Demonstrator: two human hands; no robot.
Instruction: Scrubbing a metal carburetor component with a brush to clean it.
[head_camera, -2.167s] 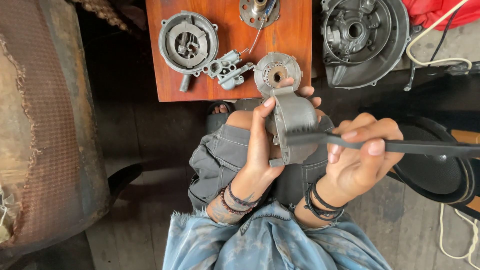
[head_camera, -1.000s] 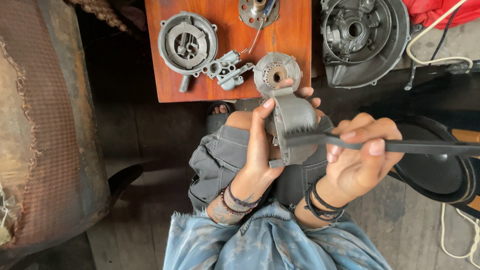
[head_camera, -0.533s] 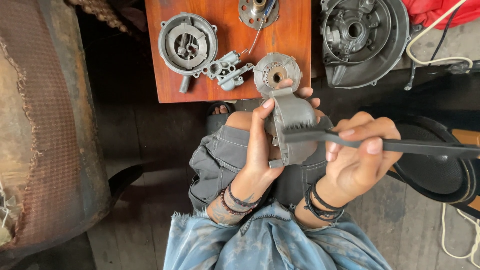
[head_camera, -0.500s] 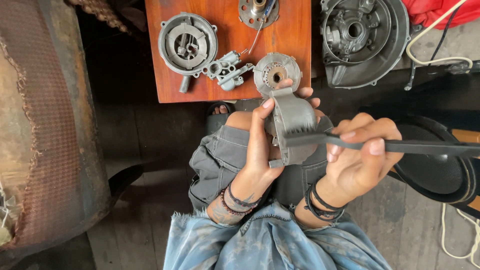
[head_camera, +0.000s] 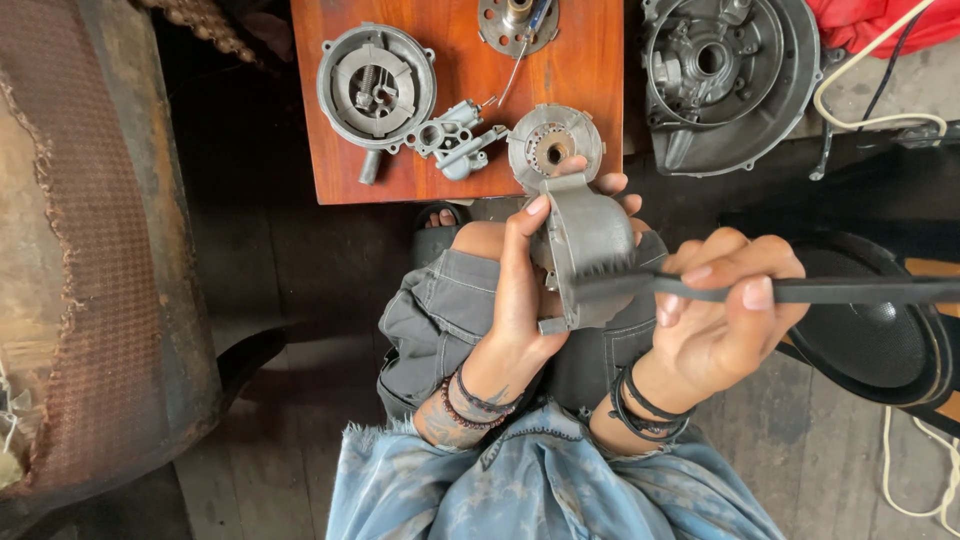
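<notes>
My left hand (head_camera: 522, 300) grips a grey cast-metal housing (head_camera: 588, 245) upright over my lap, fingers wrapped behind it and thumb along its left edge. My right hand (head_camera: 722, 318) holds a long dark flat tool (head_camera: 830, 290) by its handle, and the tool's brush-like tip rests against the lower front of the housing. The handle runs off the right edge of the view. My knees in grey shorts sit under both hands.
A small wooden table (head_camera: 590, 60) ahead carries a round grey cover (head_camera: 376, 88), a small cast fitting (head_camera: 453, 140), a toothed disc (head_camera: 554, 147) and another disc (head_camera: 517, 22). A large engine casing (head_camera: 725, 80) lies right, a black speaker (head_camera: 880, 325) beside my right hand, a rusty drum (head_camera: 90, 270) left.
My right hand's fingers have shifted slightly on the tool handle while its tip stays on the housing. The left hand and the housing have held still.
</notes>
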